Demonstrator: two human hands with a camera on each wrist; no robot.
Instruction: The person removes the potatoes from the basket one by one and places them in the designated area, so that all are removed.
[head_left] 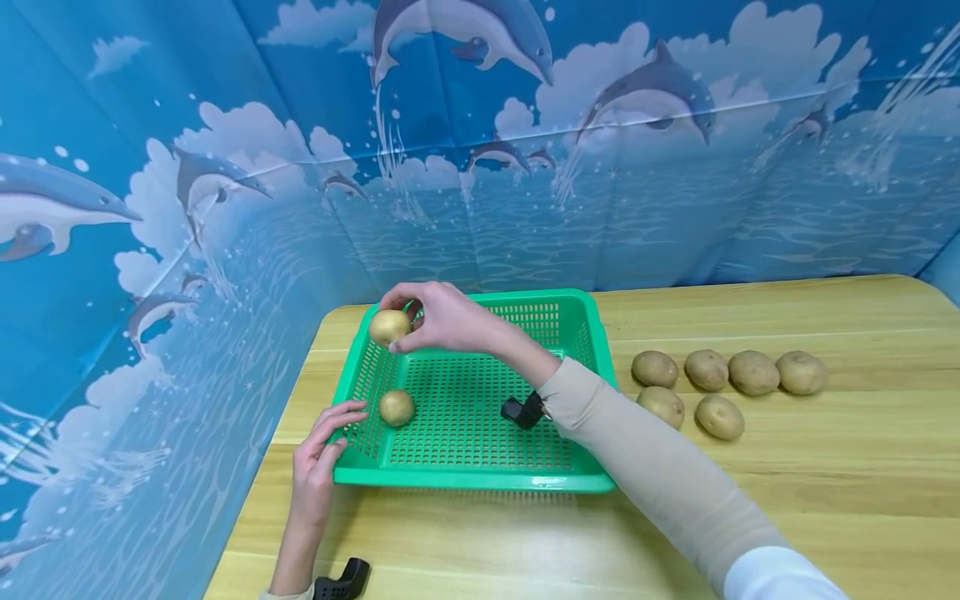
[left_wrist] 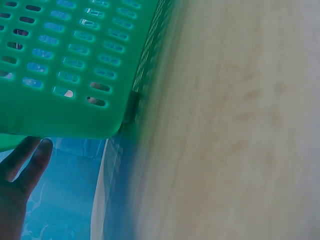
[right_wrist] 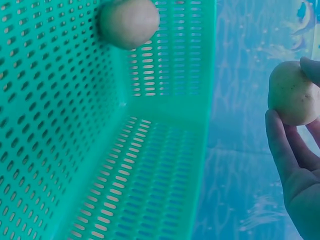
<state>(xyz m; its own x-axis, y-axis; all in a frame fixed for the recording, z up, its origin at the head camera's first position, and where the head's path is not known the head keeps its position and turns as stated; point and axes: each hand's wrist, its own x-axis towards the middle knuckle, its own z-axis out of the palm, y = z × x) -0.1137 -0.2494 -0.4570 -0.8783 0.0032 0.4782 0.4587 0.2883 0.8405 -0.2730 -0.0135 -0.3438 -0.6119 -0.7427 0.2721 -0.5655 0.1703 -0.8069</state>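
Note:
My right hand (head_left: 446, 318) pinches a potato (head_left: 389, 327) between thumb and fingers, over the far left corner of a green plastic basket (head_left: 480, 479). In the right wrist view this held potato (right_wrist: 292, 94) shows at the right edge, with fingertips on both sides of it. A second potato (head_left: 396, 407) lies inside on the basket floor, near the left wall. At the basket's near left corner, my left hand (head_left: 318, 454) touches the rim with its fingers nearly straight. The left wrist view shows two fingers (left_wrist: 37, 160) right at the rim.
Several potatoes, including a front one (head_left: 720, 417), lie in two short rows on the wooden table (head_left: 847, 475) right of the basket. A blue dolphin-print curtain (head_left: 480, 208) hangs behind and along the left. Black wrist mounts sit on both wrists.

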